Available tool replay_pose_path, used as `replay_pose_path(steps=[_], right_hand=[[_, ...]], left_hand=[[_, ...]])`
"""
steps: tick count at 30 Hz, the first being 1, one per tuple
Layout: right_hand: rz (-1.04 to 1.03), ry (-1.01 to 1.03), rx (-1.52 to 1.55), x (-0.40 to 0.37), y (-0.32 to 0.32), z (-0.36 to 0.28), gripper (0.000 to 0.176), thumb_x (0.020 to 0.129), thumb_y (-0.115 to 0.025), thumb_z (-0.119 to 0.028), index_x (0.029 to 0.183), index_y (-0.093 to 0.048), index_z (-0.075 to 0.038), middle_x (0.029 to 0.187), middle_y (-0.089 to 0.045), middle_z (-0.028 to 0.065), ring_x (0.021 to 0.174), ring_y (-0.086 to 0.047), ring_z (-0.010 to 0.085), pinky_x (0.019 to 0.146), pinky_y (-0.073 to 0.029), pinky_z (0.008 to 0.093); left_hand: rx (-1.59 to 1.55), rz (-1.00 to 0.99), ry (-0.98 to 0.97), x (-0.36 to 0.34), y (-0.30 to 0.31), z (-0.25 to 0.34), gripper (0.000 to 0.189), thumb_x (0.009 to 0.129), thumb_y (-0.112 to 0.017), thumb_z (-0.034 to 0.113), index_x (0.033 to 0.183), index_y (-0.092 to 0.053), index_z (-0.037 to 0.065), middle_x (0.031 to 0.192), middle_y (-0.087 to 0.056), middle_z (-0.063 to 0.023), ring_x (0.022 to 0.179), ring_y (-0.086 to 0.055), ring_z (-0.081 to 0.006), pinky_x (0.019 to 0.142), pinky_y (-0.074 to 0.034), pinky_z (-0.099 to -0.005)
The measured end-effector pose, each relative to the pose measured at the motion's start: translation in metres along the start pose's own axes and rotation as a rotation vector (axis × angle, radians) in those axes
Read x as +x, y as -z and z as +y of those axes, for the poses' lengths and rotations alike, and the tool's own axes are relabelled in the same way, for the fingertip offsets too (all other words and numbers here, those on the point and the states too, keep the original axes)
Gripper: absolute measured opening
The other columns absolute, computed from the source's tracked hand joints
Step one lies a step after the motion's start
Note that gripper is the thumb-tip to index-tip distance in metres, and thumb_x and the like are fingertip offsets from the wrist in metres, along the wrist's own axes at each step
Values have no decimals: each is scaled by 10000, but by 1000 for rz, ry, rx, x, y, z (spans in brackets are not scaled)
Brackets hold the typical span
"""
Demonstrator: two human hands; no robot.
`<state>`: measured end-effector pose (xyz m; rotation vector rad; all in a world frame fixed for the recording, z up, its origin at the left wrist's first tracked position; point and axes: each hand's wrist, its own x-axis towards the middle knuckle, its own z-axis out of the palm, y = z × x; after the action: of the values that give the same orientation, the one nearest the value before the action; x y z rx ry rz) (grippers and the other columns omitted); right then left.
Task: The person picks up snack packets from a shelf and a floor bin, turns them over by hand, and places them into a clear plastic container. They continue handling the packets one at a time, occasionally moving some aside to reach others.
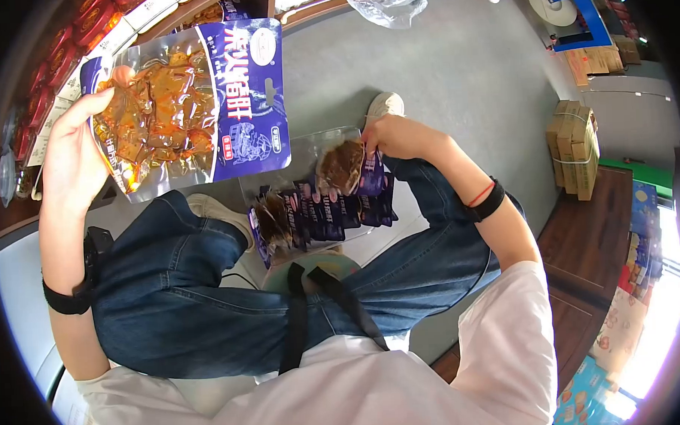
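A person in a white tee (339, 396) and blue jeans (155, 286) sits low on a round green stool (279, 280), knees apart, w/ a pack in each hand. The L hand (72, 158), raised at upper L, grips the L edge of a lg. purple-and-clear food pack (161, 117), thumb across the front, most other fingers behind; brown, glossy pieces show thru the window, & the purple panel w/ white lettering is at the R end. The R hand (405, 135), lower & near the R knee, has thumb & fingers closed on the edge of a second pack (342, 166), held over a clear plastic tray (297, 160) b/w the legs; can't tell if that pack touches those below. In the tray, a row of purple packs (321, 219) stands closely overlapped. Black bands circle both forearms, w/ a red cord (480, 194) beside the R one. Around: gray floor (454, 58), a clear plastic bag (389, 2) at top, red goods (50, 65) stacked at upper L, strapped cardboard boxes (574, 150) at R, near a dk. wood cabinet (584, 226).
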<state>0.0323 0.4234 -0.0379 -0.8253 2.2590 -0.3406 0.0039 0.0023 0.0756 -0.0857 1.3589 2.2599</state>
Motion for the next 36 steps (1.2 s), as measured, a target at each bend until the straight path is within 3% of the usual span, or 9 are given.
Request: replay_pose_path(steps=[4,6,18,23,26,29,32,34,36], right_hand=[[-19,-47,-58,-1,-10,-1,237,649,-510,27,800,-674,-52,1076,-580,103,922,-570,280,814,-460,338],[265,-6,-120,-7,-8,-2,183,665,-532,11,775,-668,-45,1004,-581,76,886,-580,256,773,-479,347],[524,138,-591,-21,-20,-26,62,641,-578,-80,667,-607,-32,874,-507,14,888,-526,141,617,-528,244],[511,62,-395,-26,-21,-37,64,661,-553,-47,651,-601,-6,918,-512,48,899,-531,206,655,-526,306],[437,-107,-261,-23,-23,-27,136,690,-527,-20,798,-608,1,912,-515,85,899,-542,258,674,-521,340],[609,-188,-239,-17,-19,-21,429,707,-504,4,1133,-461,-12,900,-560,188,833,-587,306,705,-507,400],[530,-491,28,-13,-18,-2,449,698,-505,3,1143,-450,-7,891,-585,239,791,-599,358,725,-496,417],[591,-399,-10,-19,-33,30,427,702,-500,47,1126,-472,6,776,-628,185,645,-613,326,634,-525,358],[280,-498,229,-23,-26,33,319,698,-510,15,1014,-551,9,822,-631,199,706,-616,342,657,-516,374]], left_hand=[[-3,-25,21,-1,2,-1,314,859,-436,127,1129,-507,-17,1119,-554,-120,1026,-541,-186,914,-416,-351],[3,-26,29,-1,0,-1,316,860,-434,128,1131,-505,-19,1122,-553,-122,1028,-540,-185,913,-419,-351],[63,-17,35,1,2,-2,302,856,-454,127,1107,-529,-22,1093,-572,-98,1007,-558,-171,892,-443,-334],[59,-8,46,2,4,0,295,864,-453,133,1107,-527,-16,1094,-573,-95,1004,-562,-168,895,-440,-332],[57,-57,32,0,-1,1,288,866,-458,141,1103,-526,-8,1079,-580,-84,998,-563,-163,889,-441,-328],[49,-17,75,0,7,0,277,867,-464,149,1089,-532,-2,1062,-584,-70,989,-563,-155,879,-442,-323],[37,4,72,1,6,-1,273,867,-467,152,1081,-539,-1,1059,-584,-66,980,-562,-148,870,-445,-319],[45,-6,69,0,6,-1,269,870,-462,152,1073,-543,-4,1059,-583,-66,978,-562,-150,876,-441,-318],[52,-5,54,1,8,0,270,870,-461,150,1075,-542,-6,1059,-583,-68,980,-562,-150,879,-439,-318]])
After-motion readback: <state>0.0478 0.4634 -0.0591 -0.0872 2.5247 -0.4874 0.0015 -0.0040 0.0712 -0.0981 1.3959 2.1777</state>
